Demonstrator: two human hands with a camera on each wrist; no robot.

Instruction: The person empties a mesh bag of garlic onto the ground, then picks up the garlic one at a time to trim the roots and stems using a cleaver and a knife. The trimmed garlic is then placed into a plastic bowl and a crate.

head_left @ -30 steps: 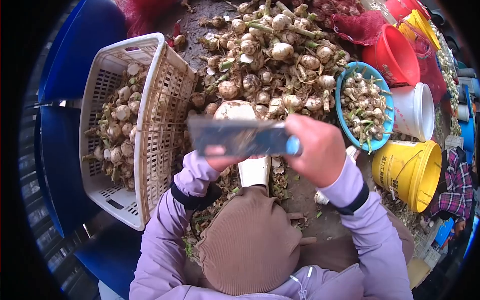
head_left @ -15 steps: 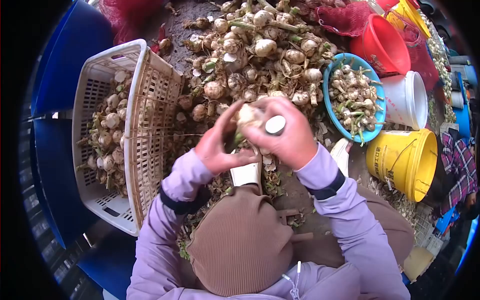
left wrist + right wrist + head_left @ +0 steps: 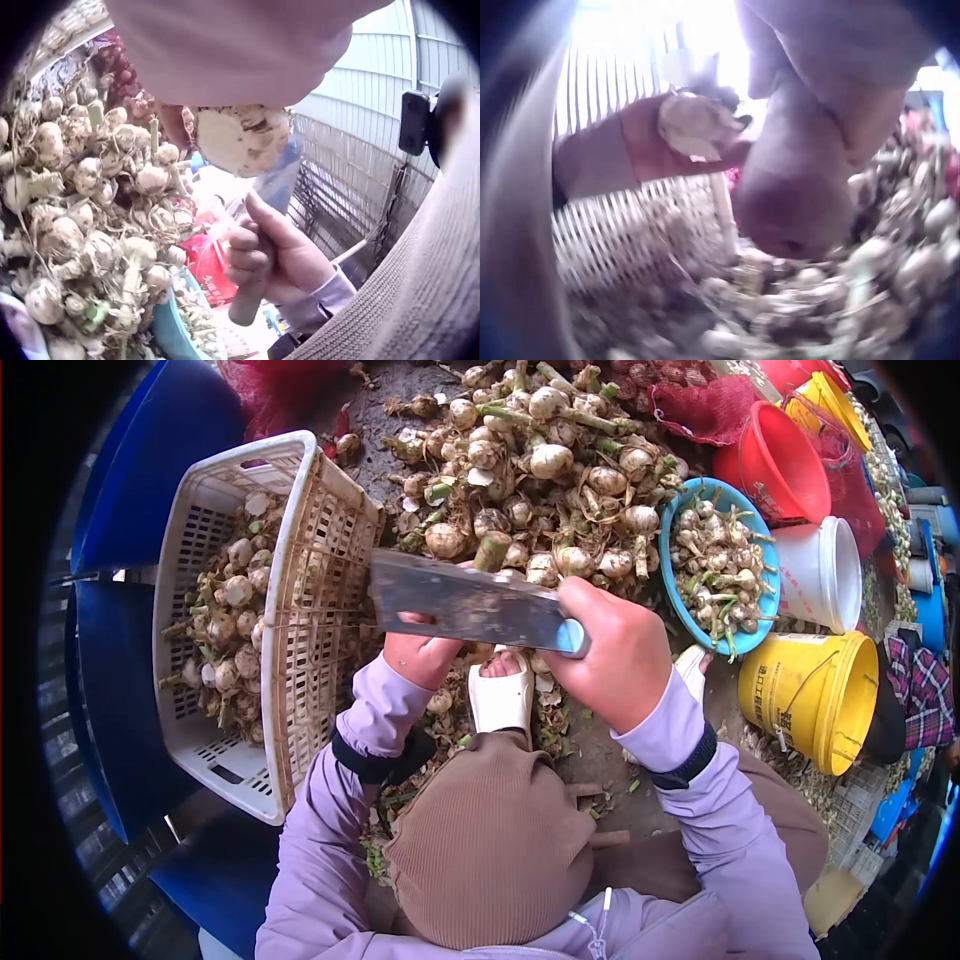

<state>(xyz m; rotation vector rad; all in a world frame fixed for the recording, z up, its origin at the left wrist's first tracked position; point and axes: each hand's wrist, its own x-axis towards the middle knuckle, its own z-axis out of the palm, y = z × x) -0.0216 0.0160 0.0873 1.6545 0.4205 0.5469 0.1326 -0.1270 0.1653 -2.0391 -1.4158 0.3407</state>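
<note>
In the head view my right hand [image 3: 620, 655] grips a cleaver [image 3: 465, 600] by its handle. The broad blade reaches left across my left hand [image 3: 415, 660] and hides much of it. That left hand holds a garlic bulb, mostly behind the blade there. From the left wrist the bulb [image 3: 240, 141] shows a pale cut face and soil-stained skin, with the cleaver handle [image 3: 246, 306] poking out below my right fist. The right wrist view is blurred; the bulb [image 3: 694, 127] sits in my left fingers, close to the right hand.
A heap of garlic with stems [image 3: 550, 460] lies ahead. To the left stands a white plastic crate [image 3: 325, 550] of trimmed bulbs. On the right are a blue basin [image 3: 668, 565] of garlic, a red bucket [image 3: 780, 465], a white bucket [image 3: 815, 575] and a yellow bucket [image 3: 800, 695].
Half a second ago both hands met around the bulb with the cleaver's handle end facing up. Now the right hand has swung the blade across to the left, over the left hand.
</note>
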